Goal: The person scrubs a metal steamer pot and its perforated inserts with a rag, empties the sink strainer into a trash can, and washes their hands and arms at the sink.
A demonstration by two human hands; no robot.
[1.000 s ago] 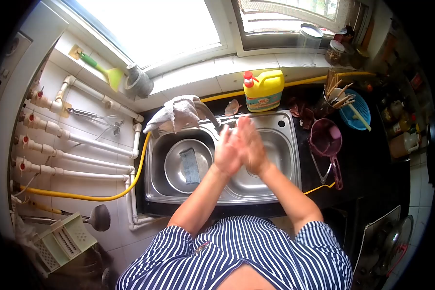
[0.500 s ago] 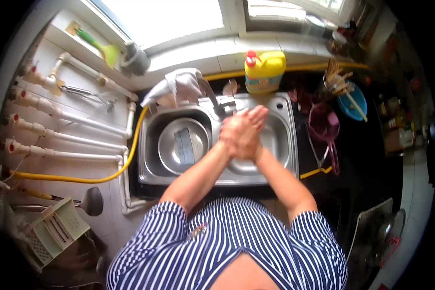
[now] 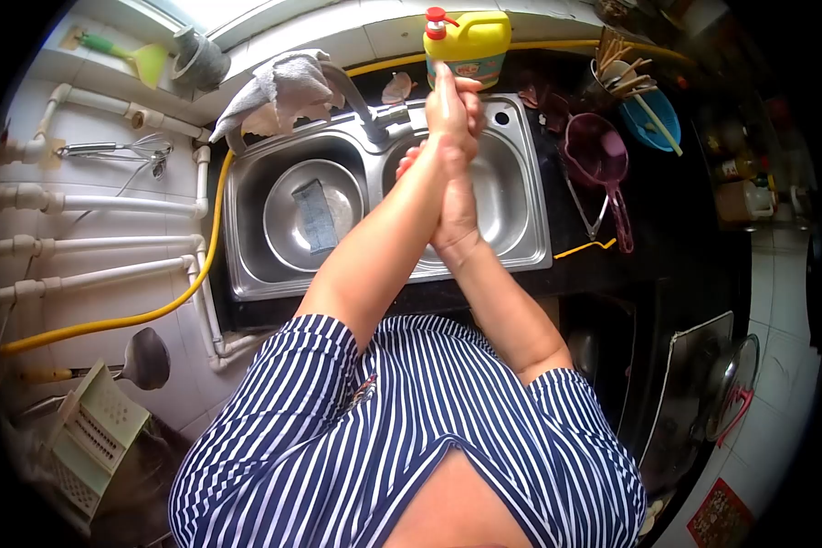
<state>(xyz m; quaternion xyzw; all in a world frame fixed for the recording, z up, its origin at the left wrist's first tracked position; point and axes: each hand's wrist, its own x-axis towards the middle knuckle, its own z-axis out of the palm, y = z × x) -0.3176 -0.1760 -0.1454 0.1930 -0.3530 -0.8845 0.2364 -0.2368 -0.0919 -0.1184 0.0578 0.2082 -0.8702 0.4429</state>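
My left hand (image 3: 451, 111) reaches forward over the right basin of the steel sink (image 3: 532, 196), its fingers apart and holding nothing. Around my left wrist wraps my right hand (image 3: 457, 208), fingertips showing on the left side. Just beyond my left fingers stands a yellow jug (image 3: 484, 41) with a red cap, partly covered by them. The faucet (image 3: 367, 117) is left of my hands, with a grey cloth (image 3: 288, 87) draped over it. In the left basin sits a metal bowl (image 3: 283, 219) holding a blue-grey cloth (image 3: 315, 217).
To the right are a purple pot (image 3: 598, 151), a blue basin (image 3: 662, 123) and a holder of chopsticks (image 3: 616, 68). A yellow hose (image 3: 212, 228) runs beside white wall pipes (image 3: 128, 245) on the left. A grater (image 3: 91, 443) and a spatula (image 3: 146, 358) are low left.
My hands were clasped together; now my right hand has slid down to my left wrist and my left hand extends further forward. The whole view has shifted, the sink appearing higher.
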